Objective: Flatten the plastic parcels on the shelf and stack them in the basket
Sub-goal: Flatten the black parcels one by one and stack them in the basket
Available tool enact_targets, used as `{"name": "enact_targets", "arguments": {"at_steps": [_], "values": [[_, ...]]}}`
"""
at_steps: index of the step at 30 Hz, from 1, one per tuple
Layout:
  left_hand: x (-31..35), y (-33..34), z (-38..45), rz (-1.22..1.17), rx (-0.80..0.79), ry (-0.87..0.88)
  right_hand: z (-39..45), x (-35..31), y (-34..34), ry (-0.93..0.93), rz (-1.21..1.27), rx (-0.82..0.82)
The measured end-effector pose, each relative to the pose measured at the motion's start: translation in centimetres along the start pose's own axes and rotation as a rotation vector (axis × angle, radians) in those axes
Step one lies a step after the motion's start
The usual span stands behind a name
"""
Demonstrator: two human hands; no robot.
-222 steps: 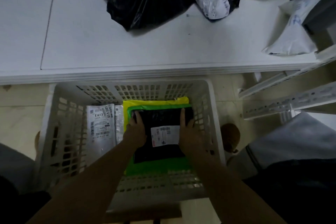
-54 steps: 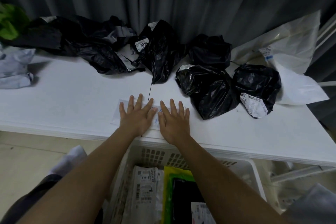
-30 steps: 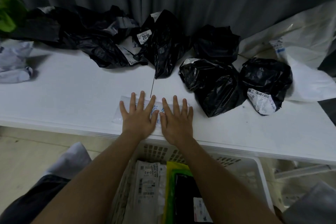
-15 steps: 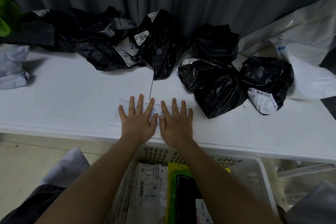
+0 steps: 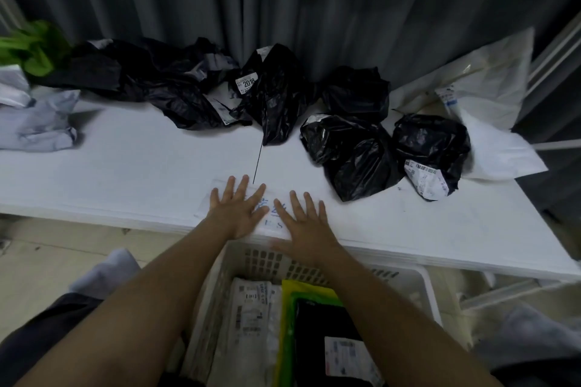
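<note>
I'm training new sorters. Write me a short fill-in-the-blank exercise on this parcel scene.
1. Both hands, left hand and right hand, press flat on a ____ parcel at the shelf edge.
2. The basket sits ____ the shelf edge.
3. The crumpled parcels at the back are mostly ____ in colour.
4. The sticker on one black parcel reads ____.

Missing words: white; below; black; 2018

Parcel (image 5: 271, 210) lettering partly under hands

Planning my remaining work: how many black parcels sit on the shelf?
5: left heap, labelled 2018, back centre, front centre, far right. The heap may hide more.
</note>
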State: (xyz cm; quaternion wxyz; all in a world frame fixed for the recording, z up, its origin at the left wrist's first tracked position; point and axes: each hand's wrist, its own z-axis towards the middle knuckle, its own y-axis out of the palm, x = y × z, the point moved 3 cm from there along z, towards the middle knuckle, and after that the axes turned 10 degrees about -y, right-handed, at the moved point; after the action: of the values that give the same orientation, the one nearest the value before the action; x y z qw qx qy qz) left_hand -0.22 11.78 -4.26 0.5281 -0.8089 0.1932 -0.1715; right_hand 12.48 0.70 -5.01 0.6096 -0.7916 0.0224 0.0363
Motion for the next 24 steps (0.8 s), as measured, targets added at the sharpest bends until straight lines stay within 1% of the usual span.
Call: {"name": "enact_targets", "arguments": {"at_steps": [2, 3, 4, 6, 7, 8, 10, 11, 12, 13, 14, 16, 19, 21, 22, 24], "values": [[0.1, 0.0, -2.1, -0.033, -0.029, 0.064, -2.2, -0.2, 0.2, -0.016, -0.057, 0.065], [0.1, -0.3, -3.3, -0.073, -0.032, 0.091, -3.3, -0.4, 0.0, -0.023, -0.025, 0.126], [-0.1, -0.6, -4.4, -0.124, -0.017, 0.119, -4.4, -0.6, -0.5, -0.040, 0.005, 0.224], [-0.7, -1.6, -6.6, -0.247, 0.081, 0.171, -6.7, -0.7, -1.2, -0.070, 0.084, 0.484], [-1.1, -1.8, -8.0, -0.315, 0.153, 0.187, -8.2, -0.9, -1.3, -0.066, 0.141, 0.580], [-1.4, -2.3, -8.5, -0.419, 0.205, 0.190, -9.0, -0.7, -1.4, -0.039, 0.199, 0.603], [-2.0, -2.7, -10.2, -0.730, 0.201, 0.164, -10.5, -0.6, -1.2, 0.024, 0.302, 0.582], [-2.0, -2.7, -10.6, -0.898, 0.175, 0.162, -10.9, -0.3, -1.1, 0.062, 0.385, 0.570], [-2.1, -2.6, -10.9, -1.040, 0.158, 0.169, -11.4, -0.3, -0.8, 0.092, 0.520, 0.552], [-2.0, -2.4, -11.2, -1.123, 0.150, 0.172, -11.9, -0.7, -0.5, 0.113, 0.686, 0.509], [-1.9, -2.1, -11.4, -1.146, 0.149, 0.176, -12.3, -1.2, 0.1, 0.131, 0.831, 0.464], [-1.3, -1.3, -11.5, -1.078, 0.169, 0.177, -13.1, -2.3, 1.7, 0.169, 1.010, 0.367], [-0.9, -0.3, -11.2, -0.948, 0.232, 0.152, -13.8, -3.5, 3.2, 0.144, 1.078, 0.145], [0.0, 0.4, -10.9, -0.816, 0.217, 0.190, -14.0, -4.0, 3.8, 0.158, 1.133, 0.020], [0.7, 0.8, -10.8, -0.739, 0.206, 0.209, -13.9, -4.2, 4.2, 0.173, 1.165, -0.002], [1.8, 1.8, -10.7, -0.579, 0.216, 0.237, -13.4, -4.3, 5.3, 0.184, 1.162, 0.027]]}}
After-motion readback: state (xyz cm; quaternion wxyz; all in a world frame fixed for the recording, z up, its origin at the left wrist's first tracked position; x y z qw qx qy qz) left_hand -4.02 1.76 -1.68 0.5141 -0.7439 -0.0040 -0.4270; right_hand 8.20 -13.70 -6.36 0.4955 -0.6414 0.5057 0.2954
